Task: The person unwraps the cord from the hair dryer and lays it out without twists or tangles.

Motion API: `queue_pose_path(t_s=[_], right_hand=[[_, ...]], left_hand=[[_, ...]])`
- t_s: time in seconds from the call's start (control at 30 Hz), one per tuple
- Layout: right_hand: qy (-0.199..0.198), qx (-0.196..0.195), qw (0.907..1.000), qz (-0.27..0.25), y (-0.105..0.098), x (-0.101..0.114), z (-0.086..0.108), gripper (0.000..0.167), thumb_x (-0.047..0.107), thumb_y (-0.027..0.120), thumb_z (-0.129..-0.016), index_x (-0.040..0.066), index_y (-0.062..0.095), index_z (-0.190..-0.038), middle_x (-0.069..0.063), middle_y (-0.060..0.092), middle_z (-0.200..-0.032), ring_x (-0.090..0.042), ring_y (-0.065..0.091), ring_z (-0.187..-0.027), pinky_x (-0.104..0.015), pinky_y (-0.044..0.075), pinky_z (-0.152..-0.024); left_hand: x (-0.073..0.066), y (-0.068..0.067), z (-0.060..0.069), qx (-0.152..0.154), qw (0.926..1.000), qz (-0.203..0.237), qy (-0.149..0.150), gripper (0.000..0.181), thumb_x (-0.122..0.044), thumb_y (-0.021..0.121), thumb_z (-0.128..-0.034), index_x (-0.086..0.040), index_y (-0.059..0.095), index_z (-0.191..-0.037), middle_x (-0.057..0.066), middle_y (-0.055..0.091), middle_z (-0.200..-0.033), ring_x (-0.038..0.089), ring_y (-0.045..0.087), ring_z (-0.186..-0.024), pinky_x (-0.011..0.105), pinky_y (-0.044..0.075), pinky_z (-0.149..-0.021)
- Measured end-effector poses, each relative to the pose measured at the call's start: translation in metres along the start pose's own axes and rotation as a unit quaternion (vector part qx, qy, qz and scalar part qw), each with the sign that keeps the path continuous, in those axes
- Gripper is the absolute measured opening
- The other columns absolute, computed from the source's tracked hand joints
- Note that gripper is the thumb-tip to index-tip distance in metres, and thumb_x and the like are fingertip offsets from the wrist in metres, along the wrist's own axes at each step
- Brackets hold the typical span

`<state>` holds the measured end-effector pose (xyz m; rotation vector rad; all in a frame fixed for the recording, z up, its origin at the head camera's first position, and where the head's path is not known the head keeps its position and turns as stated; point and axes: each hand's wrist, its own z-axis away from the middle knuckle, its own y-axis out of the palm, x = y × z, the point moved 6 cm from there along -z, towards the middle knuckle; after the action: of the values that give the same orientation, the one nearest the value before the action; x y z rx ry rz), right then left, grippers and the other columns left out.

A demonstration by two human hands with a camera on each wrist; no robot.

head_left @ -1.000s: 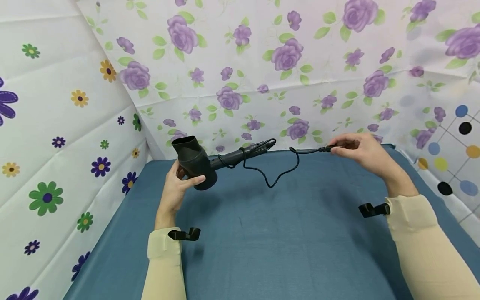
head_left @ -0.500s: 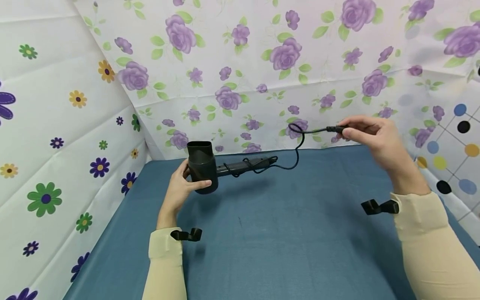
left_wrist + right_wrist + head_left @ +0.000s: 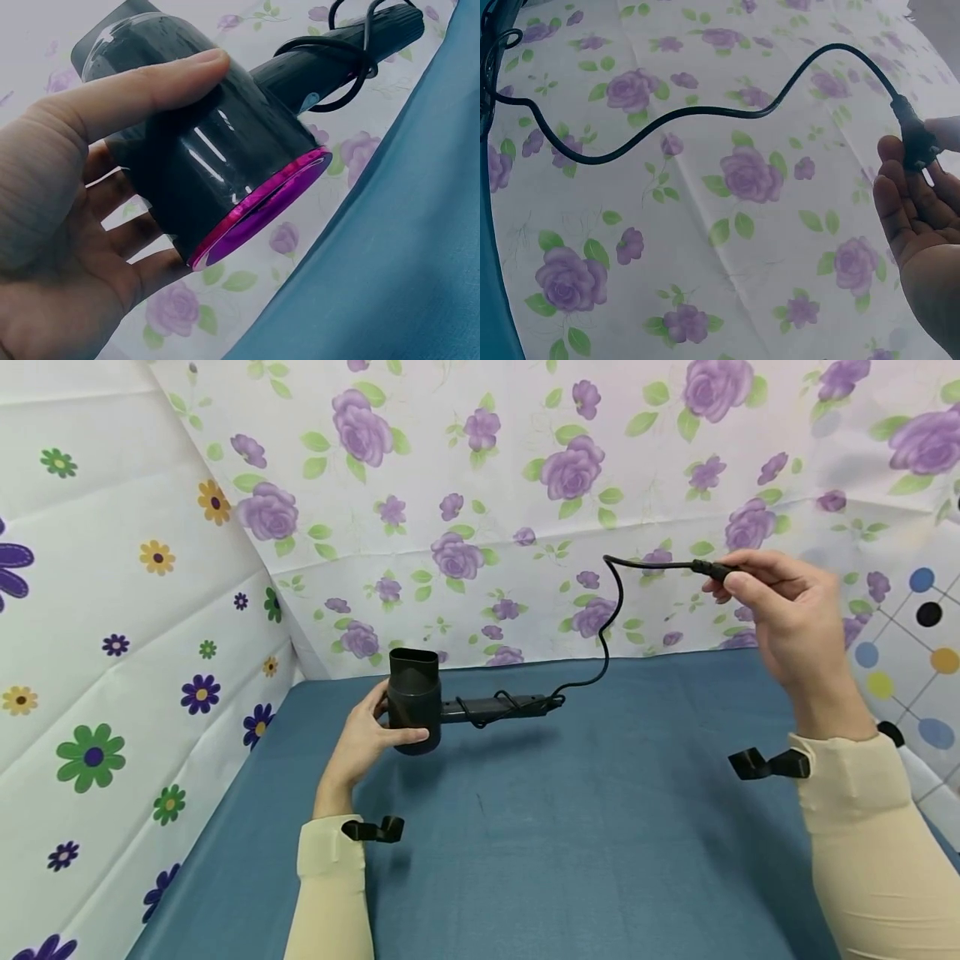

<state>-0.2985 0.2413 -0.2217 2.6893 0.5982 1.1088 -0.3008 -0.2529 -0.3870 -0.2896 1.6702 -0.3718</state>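
A black hair dryer (image 3: 415, 693) is held up over the table by my left hand (image 3: 357, 742), which grips its barrel with the thumb in front and the fingers behind. Its flat nozzle points up and its handle (image 3: 501, 708) stretches right, with cord looped round it. In the left wrist view a magenta-rimmed end (image 3: 262, 210) shows on the barrel. My right hand (image 3: 801, 622), raised higher at the right, pinches the plug (image 3: 917, 142) between thumb and fingers. Metal prongs show below it in the right wrist view. The loose cord (image 3: 619, 597) runs in a curve from plug to handle end.
A blue cloth (image 3: 570, 827) covers the table. Behind it hangs a white sheet with purple roses (image 3: 457, 557). Patterned sheets also line the left side (image 3: 97, 610) and the right side (image 3: 915, 677). Black clips sit on both sleeve cuffs.
My right hand has risen and moved right with the plug, drawing out more loose cord. The hair dryer has shifted slightly right and down and turned, its nozzle now more upright.
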Motion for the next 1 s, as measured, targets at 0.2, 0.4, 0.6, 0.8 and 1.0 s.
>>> queue_pose_path(t_s=[0.2,0.4,0.6,0.8,1.0], right_hand=[[-0.021,-0.025,0.9994,-0.003,-0.003,0.001,-0.002,0.023,-0.020,0.061,-0.094,-0.030,0.060,-0.115,-0.026,0.074,-0.093,-0.032,0.071,-0.084,-0.033,0.058,-0.083],[-0.042,-0.051,0.9975,0.026,-0.010,0.000,-0.004,0.026,-0.017,0.065,-0.093,-0.030,0.060,-0.115,-0.025,0.074,-0.094,-0.030,0.071,-0.086,-0.031,0.058,-0.083],[0.007,-0.057,0.9903,0.126,-0.024,-0.020,-0.001,0.028,-0.007,0.071,-0.095,-0.021,0.067,-0.118,-0.013,0.077,-0.095,-0.021,0.071,-0.087,-0.024,0.056,-0.084],[0.070,-0.029,0.9425,0.325,-0.033,-0.042,0.010,0.028,0.010,0.074,-0.098,-0.005,0.073,-0.123,0.006,0.076,-0.097,-0.011,0.068,-0.088,-0.016,0.052,-0.079],[0.100,0.011,0.9212,0.376,-0.036,-0.053,0.018,0.026,0.011,0.072,-0.100,-0.002,0.074,-0.122,0.011,0.075,-0.097,-0.008,0.067,-0.088,-0.014,0.051,-0.078]], left_hand=[[0.000,0.003,0.001,0.016,0.9999,-0.001,0.000,0.100,-0.027,0.096,-0.0762,-0.028,0.041,-0.160,0.010,0.056,-0.146,0.032,0.053,-0.133,0.061,0.047,-0.107],[0.003,0.005,0.002,0.058,0.9983,0.006,0.004,0.100,-0.023,0.096,-0.0770,-0.026,0.040,-0.160,0.008,0.053,-0.149,0.034,0.050,-0.137,0.063,0.044,-0.109],[-0.002,0.005,0.008,0.090,0.9945,0.044,0.032,0.097,-0.011,0.093,-0.0789,-0.024,0.041,-0.160,0.011,0.057,-0.145,0.034,0.056,-0.129,0.052,0.054,-0.099],[-0.007,-0.001,0.012,0.077,0.9899,0.096,0.071,0.087,-0.001,0.088,-0.0798,-0.015,0.048,-0.156,0.013,0.060,-0.135,0.031,0.061,-0.114,0.038,0.057,-0.088],[-0.010,-0.006,0.011,0.043,0.9885,0.113,0.091,0.080,-0.001,0.085,-0.0826,-0.017,0.050,-0.153,0.012,0.060,-0.134,0.029,0.059,-0.116,0.035,0.057,-0.090]])
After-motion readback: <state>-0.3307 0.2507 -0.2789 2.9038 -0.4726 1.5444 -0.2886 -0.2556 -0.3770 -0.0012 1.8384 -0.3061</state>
